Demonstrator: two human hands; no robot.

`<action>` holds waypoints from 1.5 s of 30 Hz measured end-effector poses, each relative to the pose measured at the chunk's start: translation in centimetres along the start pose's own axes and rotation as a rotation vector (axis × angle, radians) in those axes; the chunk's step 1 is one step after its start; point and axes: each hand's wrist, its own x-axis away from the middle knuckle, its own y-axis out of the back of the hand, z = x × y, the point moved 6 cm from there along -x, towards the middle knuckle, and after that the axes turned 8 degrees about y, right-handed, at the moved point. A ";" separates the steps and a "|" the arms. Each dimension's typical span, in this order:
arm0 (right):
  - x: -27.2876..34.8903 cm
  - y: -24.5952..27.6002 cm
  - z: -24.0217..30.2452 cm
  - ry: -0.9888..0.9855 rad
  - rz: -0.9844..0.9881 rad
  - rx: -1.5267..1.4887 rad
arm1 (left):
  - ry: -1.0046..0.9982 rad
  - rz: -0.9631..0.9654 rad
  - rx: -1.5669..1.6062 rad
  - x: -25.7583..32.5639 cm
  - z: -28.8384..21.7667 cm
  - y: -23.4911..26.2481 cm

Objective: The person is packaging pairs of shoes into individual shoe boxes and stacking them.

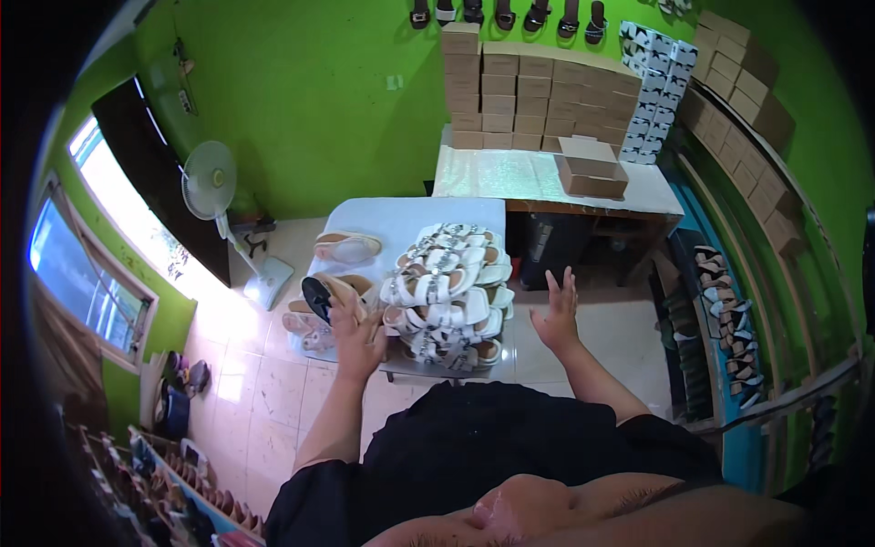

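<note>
While the right hand [556, 317] is raised beside the table [410, 211] with its fingers spread, holding nothing, the left hand [359, 335] has its fingers extended in front of the black and tan footwear [316, 297]; whether it touches this, I cannot tell. Between both hands, the white sandals [442, 292] are heaped on the table. Most of them have the long axis roughly from left to right, somewhat tilted, with rounded ends toward both sides; which ends are toes, I cannot always tell.
</note>
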 end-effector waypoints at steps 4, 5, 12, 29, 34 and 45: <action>-3.0 -1.1 4.6 0.028 -0.123 -0.160 | 0.107 -0.081 0.025 -0.7 6.3 2.6; -3.2 -1.2 5.3 0.025 -0.115 -0.163 | 0.182 -0.082 -0.026 -0.9 7.5 3.0; -4.2 -0.9 6.4 0.085 -0.100 -0.164 | 0.374 -0.145 -0.066 -1.9 11.6 3.6; -8.7 -20.6 34.6 0.589 0.350 -0.457 | 0.509 0.407 -0.142 -1.7 27.1 0.2; -8.7 -30.9 36.5 0.460 0.702 -0.223 | 0.494 0.533 -0.124 1.8 30.1 -0.9; -14.3 -38.9 32.5 -0.063 0.868 -0.075 | 0.443 0.669 -0.058 3.9 32.8 -1.1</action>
